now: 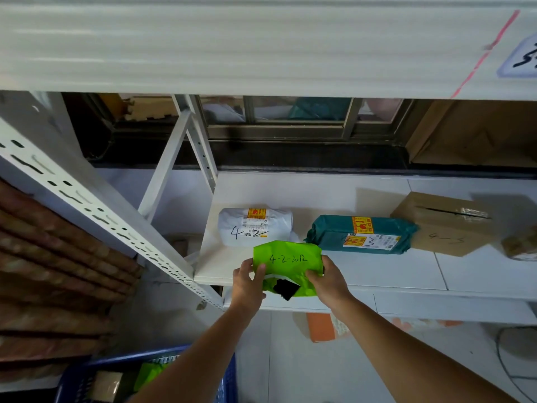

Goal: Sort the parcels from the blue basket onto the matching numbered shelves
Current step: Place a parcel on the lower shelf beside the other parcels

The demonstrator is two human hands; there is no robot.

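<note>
A bright green parcel marked "4-2-2012" is held at the front edge of the white shelf. My left hand grips its left side with the thumb on top. My right hand grips its right side. On the shelf behind it lie a white parcel marked "4-2", a teal parcel and a cardboard box marked "4-3". The blue basket sits on the floor at the lower left, with a green parcel and a brown one inside.
A white perforated upright slants across the left. The shelf above carries a label at the right. A small brown package lies at the shelf's far right. An orange parcel lies on the lower level.
</note>
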